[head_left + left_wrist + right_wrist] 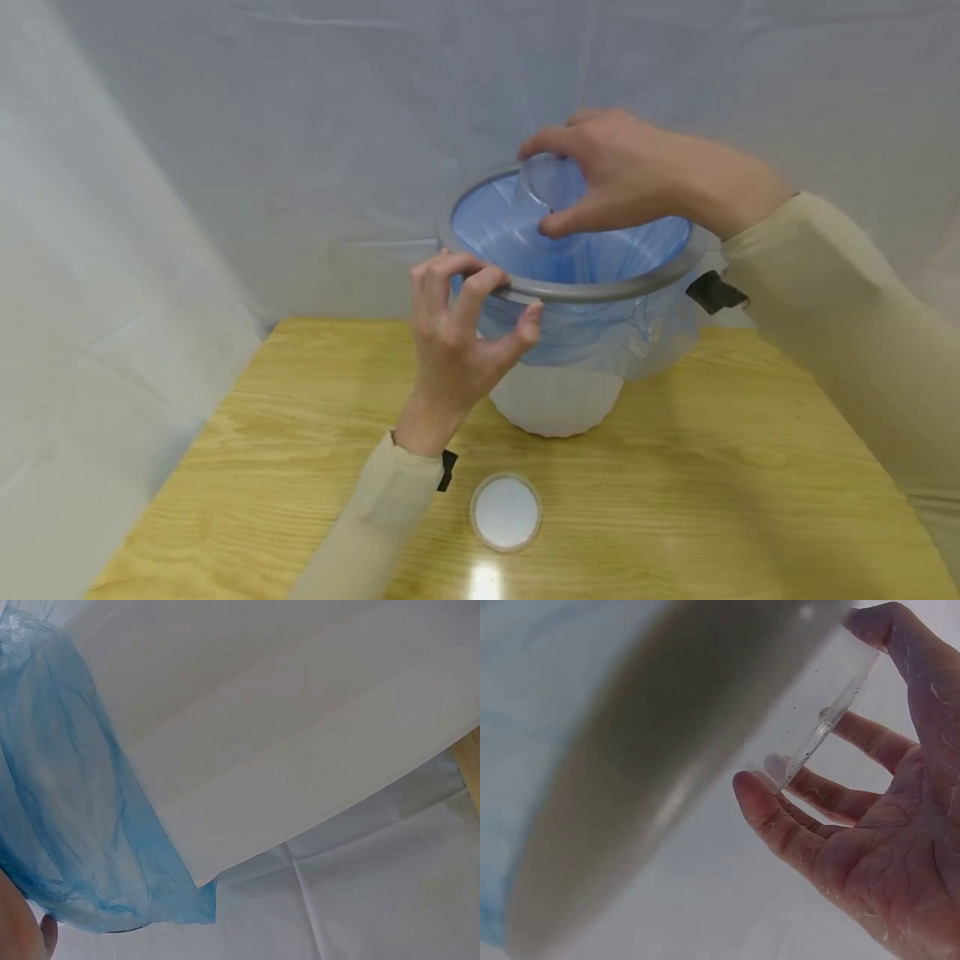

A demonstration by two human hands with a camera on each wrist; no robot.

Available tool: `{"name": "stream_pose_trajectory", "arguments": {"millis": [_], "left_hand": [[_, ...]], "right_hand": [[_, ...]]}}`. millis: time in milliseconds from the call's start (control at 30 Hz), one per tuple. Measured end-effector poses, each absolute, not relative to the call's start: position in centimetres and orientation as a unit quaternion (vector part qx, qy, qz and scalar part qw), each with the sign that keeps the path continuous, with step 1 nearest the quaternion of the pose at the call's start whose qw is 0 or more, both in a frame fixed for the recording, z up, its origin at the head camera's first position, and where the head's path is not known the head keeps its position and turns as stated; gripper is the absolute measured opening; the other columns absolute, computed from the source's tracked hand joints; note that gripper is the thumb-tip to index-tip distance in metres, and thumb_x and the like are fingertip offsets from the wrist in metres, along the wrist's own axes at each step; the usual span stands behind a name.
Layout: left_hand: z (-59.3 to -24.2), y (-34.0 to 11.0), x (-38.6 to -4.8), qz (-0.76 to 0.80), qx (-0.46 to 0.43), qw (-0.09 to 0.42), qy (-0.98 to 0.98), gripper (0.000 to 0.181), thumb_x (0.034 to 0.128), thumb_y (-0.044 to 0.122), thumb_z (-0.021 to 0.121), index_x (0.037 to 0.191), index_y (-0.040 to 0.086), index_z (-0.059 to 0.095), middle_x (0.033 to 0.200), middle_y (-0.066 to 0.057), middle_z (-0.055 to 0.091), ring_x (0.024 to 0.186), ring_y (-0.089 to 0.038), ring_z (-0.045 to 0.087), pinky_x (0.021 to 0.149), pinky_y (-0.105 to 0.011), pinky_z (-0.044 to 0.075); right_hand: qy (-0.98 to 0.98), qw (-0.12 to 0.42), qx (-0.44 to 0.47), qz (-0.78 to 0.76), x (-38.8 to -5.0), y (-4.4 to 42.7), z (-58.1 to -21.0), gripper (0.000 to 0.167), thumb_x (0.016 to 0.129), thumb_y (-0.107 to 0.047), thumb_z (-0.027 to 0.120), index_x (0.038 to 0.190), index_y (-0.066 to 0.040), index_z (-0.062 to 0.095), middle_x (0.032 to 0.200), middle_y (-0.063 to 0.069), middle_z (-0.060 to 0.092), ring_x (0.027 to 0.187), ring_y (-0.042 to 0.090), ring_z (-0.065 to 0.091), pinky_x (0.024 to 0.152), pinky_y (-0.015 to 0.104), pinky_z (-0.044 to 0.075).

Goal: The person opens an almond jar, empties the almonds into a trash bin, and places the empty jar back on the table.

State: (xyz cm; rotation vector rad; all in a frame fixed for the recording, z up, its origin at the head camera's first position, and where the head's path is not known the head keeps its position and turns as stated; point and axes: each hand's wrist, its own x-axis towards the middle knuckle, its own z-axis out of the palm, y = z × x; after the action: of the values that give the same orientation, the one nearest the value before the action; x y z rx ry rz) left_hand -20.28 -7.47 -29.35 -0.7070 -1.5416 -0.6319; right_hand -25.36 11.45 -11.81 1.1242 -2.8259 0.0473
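A white trash bin (555, 404) with a grey rim (592, 292) stands on the table, lined with a blue plastic bag (585, 329) folded over its outside. My left hand (465, 333) grips the near-left rim, with curled fingers at the top and the thumb against the outside. Above the opening, my right hand (637, 171) holds a clear plastic cup (536, 179) between thumb and fingers; part of the cup is inside the opening. In the right wrist view, fingers and thumb surround one end of that cup (829, 731). The left wrist view shows mostly bag (82, 772) and bin wall (300, 735).
A flat round white disc (507, 512) with a tan ring around it lies on the wooden table (315, 433), in front of the bin. Pale sheeting (300, 167) hangs behind the table and along its left side.
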Motion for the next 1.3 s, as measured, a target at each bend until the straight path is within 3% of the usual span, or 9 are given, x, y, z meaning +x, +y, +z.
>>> {"name": "stream_pose_trajectory", "arguments": {"millis": [233,300,400,500,667,867,1133,1300], "left_hand": [[-29.4,-7.4,-20.3,-0.274,-0.306,0.62,-0.669,0.035,0.0922,0.038,0.07,0.099,0.005,0.061,0.101,-0.017,0.055,0.093,-0.037,0.05,0.085,-0.05,0.045],[-29.4,-7.4,-20.3,-0.274,-0.305,0.62,-0.669,0.036,0.092,0.038,0.07,0.099,0.005,0.061,0.101,-0.017,0.055,0.093,-0.037,0.05,0.086,-0.05,0.045],[-29.4,-7.4,-20.3,-0.273,-0.306,0.618,-0.671,0.036,0.0918,0.039,0.07,0.099,0.005,0.061,0.1,-0.016,0.055,0.093,-0.036,0.051,0.086,-0.05,0.045],[-29.5,-7.4,-20.4,-0.271,-0.304,0.619,-0.671,0.035,0.0918,0.039,0.07,0.099,0.006,0.061,0.1,-0.016,0.055,0.093,-0.036,0.051,0.085,-0.05,0.045],[-29.5,-7.3,-20.3,-0.277,-0.305,0.624,-0.664,0.036,0.0915,0.039,0.07,0.098,0.005,0.06,0.1,-0.017,0.055,0.093,-0.036,0.051,0.082,-0.049,0.044],[-29.5,-7.3,-20.5,-0.276,-0.305,0.623,-0.665,0.035,0.092,0.039,0.069,0.099,0.006,0.061,0.1,-0.017,0.055,0.093,-0.036,0.051,0.083,-0.049,0.045],[-29.6,-7.4,-20.6,-0.277,-0.306,0.622,-0.665,0.036,0.0929,0.04,0.069,0.1,0.005,0.06,0.101,-0.017,0.055,0.093,-0.037,0.05,0.083,-0.049,0.044],[-29.8,-7.5,-20.7,-0.276,-0.305,0.623,-0.665,0.037,0.0928,0.04,0.069,0.099,0.005,0.06,0.101,-0.017,0.055,0.093,-0.037,0.05,0.083,-0.049,0.045]], "right_hand": [[-0.939,-0.026,0.342,-0.04,-25.5,12.2,-11.5,0.073,0.086,-0.047,0.072,0.148,-0.016,0.053,0.135,0.022,0.063,0.125,0.041,0.058,0.099,0.057,0.049],[-0.94,-0.023,0.338,-0.032,-25.6,12.4,-11.6,0.074,0.086,-0.048,0.071,0.15,-0.017,0.051,0.136,0.023,0.062,0.126,0.041,0.057,0.1,0.058,0.049],[-0.939,0.02,0.343,0.002,-25.3,12.6,-11.7,0.075,0.087,-0.047,0.073,0.152,-0.019,0.048,0.137,0.023,0.058,0.122,0.041,0.057,0.098,0.058,0.048],[-0.925,0.105,0.36,0.055,-24.6,12.7,-11.9,0.076,0.084,-0.043,0.079,0.15,-0.019,0.049,0.135,0.022,0.057,0.115,0.039,0.057,0.095,0.057,0.048],[-0.892,0.216,0.378,0.126,-23.2,13.3,-11.8,0.077,0.078,-0.034,0.087,0.143,-0.013,0.052,0.13,0.019,0.057,0.11,0.034,0.057,0.086,0.047,0.049],[-0.867,0.258,0.401,0.145,-22.0,14.5,-11.7,0.081,0.072,-0.028,0.09,0.137,-0.006,0.048,0.128,0.015,0.055,0.107,0.03,0.054,0.081,0.036,0.045],[-0.828,0.325,0.439,0.126,-21.1,15.6,-13.2,0.083,0.067,-0.014,0.09,0.13,0.005,0.04,0.121,0.025,0.051,0.103,0.038,0.046,0.084,0.046,0.039],[-0.8,0.351,0.478,0.093,-20.9,16.3,-14.1,0.076,0.072,-0.012,0.086,0.126,0.006,0.035,0.129,0.03,0.049,0.109,0.045,0.042,0.089,0.051,0.039]]}}
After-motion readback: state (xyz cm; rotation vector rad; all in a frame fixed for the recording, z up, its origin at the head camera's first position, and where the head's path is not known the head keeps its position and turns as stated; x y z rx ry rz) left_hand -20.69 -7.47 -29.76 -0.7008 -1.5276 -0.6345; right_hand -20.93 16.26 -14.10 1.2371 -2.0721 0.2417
